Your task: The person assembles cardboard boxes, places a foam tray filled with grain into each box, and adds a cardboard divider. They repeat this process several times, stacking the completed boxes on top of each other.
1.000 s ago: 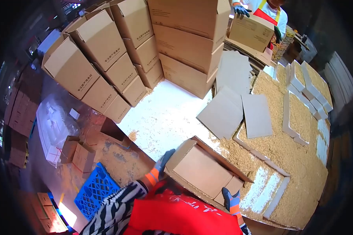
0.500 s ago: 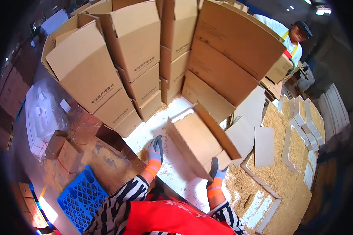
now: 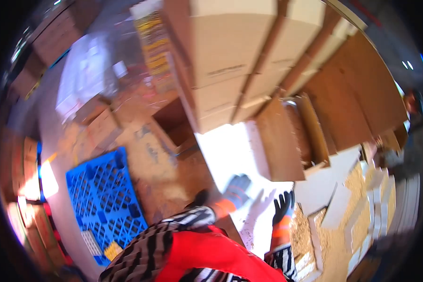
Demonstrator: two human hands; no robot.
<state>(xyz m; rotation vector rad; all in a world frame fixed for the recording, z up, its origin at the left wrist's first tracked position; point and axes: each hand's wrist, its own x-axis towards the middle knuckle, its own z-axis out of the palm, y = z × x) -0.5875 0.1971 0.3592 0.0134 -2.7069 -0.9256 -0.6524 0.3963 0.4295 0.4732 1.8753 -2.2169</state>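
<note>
My right hand (image 3: 283, 207), in a grey glove with dark fingers, is open with its fingers spread and nothing in them. Just beyond its fingertips, an open cardboard box (image 3: 279, 141) stands on the white tabletop (image 3: 230, 148) against the stacked cartons. My left hand (image 3: 237, 190), gloved in grey and blurred by motion, hovers low over the left edge of the tabletop, fingers stretched forward and empty. Orange cuffs show at both wrists.
Tall stacks of cartons (image 3: 235, 61) rise behind the tabletop. Trays of golden crumb-like material (image 3: 357, 221) lie at the right. On the floor to the left are a blue plastic pallet (image 3: 105, 197) and an open carton (image 3: 174, 127). Another person (image 3: 413, 103) is at the far right.
The open box has moved away from me toward the stacks, and my right hand has let go of it. My left hand has shifted over the tabletop; my view has swung left.
</note>
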